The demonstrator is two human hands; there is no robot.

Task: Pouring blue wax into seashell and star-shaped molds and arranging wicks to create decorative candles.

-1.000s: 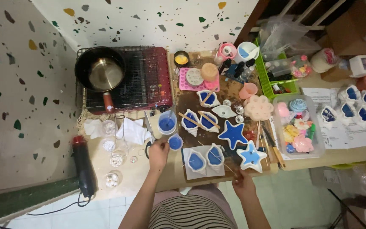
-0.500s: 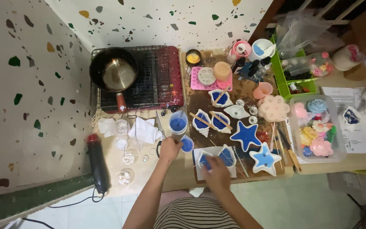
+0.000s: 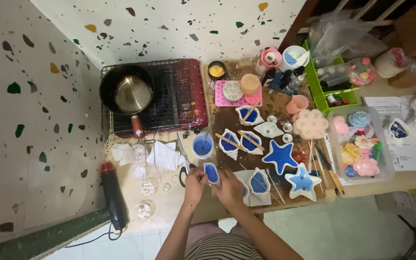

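Head view, cluttered table (image 3: 188, 212), terrazzo wall (image 3: 179, 29)

I see white walls (image 3: 169, 29) speckled with green, yellow and dark flecks, a red stove (image 3: 188, 96) under a black pan (image 3: 127, 90), blue-filled white star moulds (image 3: 280, 156), a pink mat (image 3: 237, 96) (pale discs on it), a green basket (image 3: 335, 82).
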